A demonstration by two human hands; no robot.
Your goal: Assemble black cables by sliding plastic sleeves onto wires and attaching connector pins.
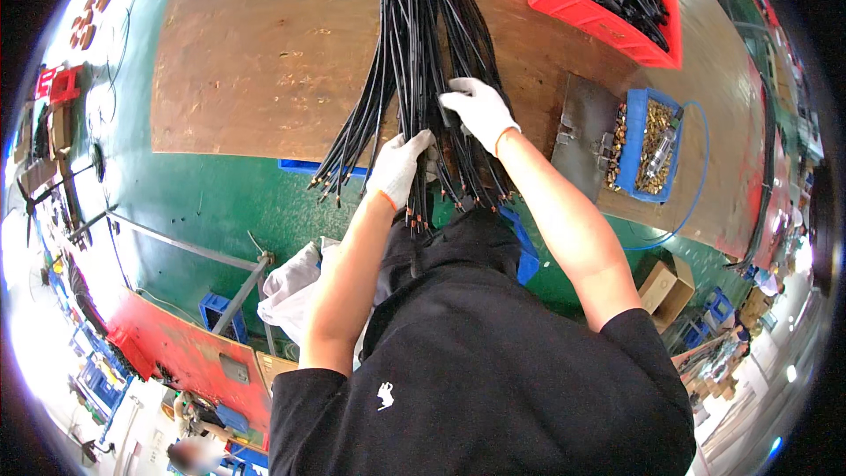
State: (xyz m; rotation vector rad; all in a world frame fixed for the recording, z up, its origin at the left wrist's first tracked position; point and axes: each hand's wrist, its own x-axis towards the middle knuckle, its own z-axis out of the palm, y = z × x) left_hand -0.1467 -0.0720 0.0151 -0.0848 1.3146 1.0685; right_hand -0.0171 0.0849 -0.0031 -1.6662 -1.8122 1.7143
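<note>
A thick bundle of black cables lies over the wooden table and hangs past its front edge. Bare copper-coloured tips show at the cables' lower ends. My left hand, in a white glove, is closed on black cable at the bundle's near end; its fingertips are partly hidden. Just right of it and farther up, my gloved right hand has thumb and fingers bent together against the cables. A dark piece shows by those fingertips, too unclear to name among the black strands.
A red crate of black parts stands at the back right. Nearer, a blue bin holds brass-coloured fittings and a metal tool with a blue hose. Beside it lies a dark metal plate. A metal frame stands at left.
</note>
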